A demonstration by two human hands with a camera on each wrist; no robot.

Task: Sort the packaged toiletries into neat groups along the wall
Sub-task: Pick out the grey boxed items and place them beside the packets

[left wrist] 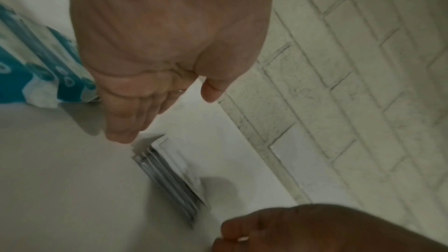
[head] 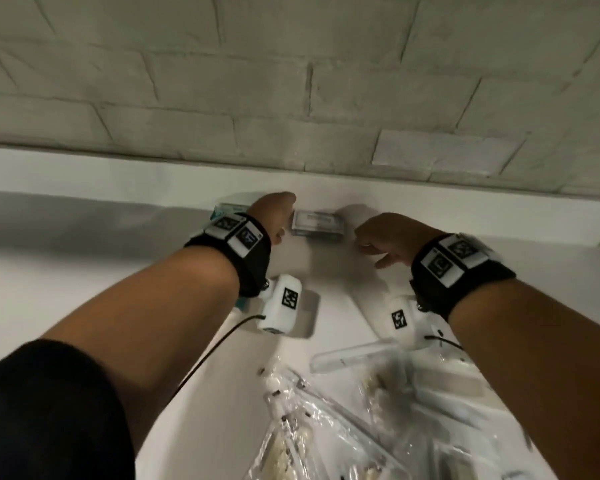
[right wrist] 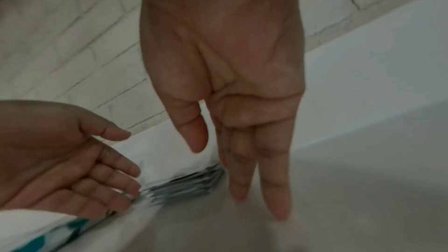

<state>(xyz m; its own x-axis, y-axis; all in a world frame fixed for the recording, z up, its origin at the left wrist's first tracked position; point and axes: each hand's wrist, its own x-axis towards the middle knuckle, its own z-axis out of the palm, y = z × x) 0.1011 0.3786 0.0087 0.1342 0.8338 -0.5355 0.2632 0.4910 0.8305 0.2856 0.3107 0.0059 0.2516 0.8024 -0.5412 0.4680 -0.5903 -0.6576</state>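
Note:
A stack of flat silver-and-white packets (head: 317, 223) lies on the white counter against the wall's foot. My left hand (head: 274, 216) hovers at its left end and my right hand (head: 378, 237) at its right end. In the left wrist view my left hand (left wrist: 155, 106) is flat with straight fingers just above the stack (left wrist: 169, 175). The right wrist view shows my right hand (right wrist: 232, 170) with straight fingers pointing down beside the stack (right wrist: 184, 185), holding nothing. Teal-and-white packages (head: 227, 209) sit behind my left wrist.
A brick wall (head: 291, 81) rises behind a white ledge. Several clear plastic-wrapped items (head: 326, 427) and a long clear packet (head: 354, 355) lie loose on the counter (head: 49, 271) near me. Bare counter stretches left and right along the wall.

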